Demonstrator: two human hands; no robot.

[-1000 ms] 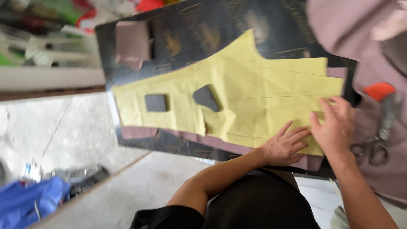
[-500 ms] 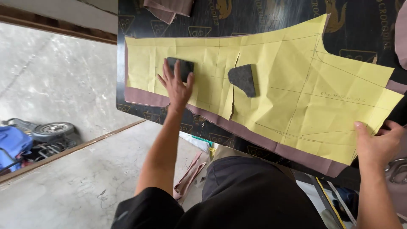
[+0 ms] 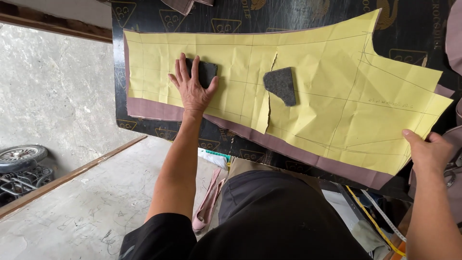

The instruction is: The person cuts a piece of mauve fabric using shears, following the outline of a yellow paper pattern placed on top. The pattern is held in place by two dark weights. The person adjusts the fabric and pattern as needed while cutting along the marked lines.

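Note:
A long yellow paper pattern [image 3: 317, 96] lies over mauve fabric [image 3: 288, 151] on a black table [image 3: 414, 29]. My left hand [image 3: 192, 86] rests flat on the paper, fingers spread, partly over a dark square weight [image 3: 206, 72]. A second dark stone weight [image 3: 281, 85] sits on the middle of the pattern beside a tear. My right hand [image 3: 429, 153] grips the right end of the pattern and fabric at the table's edge, thumb on top.
A grey concrete floor [image 3: 57, 96] lies to the left, with a small wheel [image 3: 21, 156] low at the left edge. A mauve fabric strip [image 3: 207, 202] hangs below the table. A yellow measuring tape [image 3: 373, 216] trails at bottom right.
Since a second ago my left hand has reached from the pattern's right end to the square weight at the left. My right hand has shifted to the pattern's right edge.

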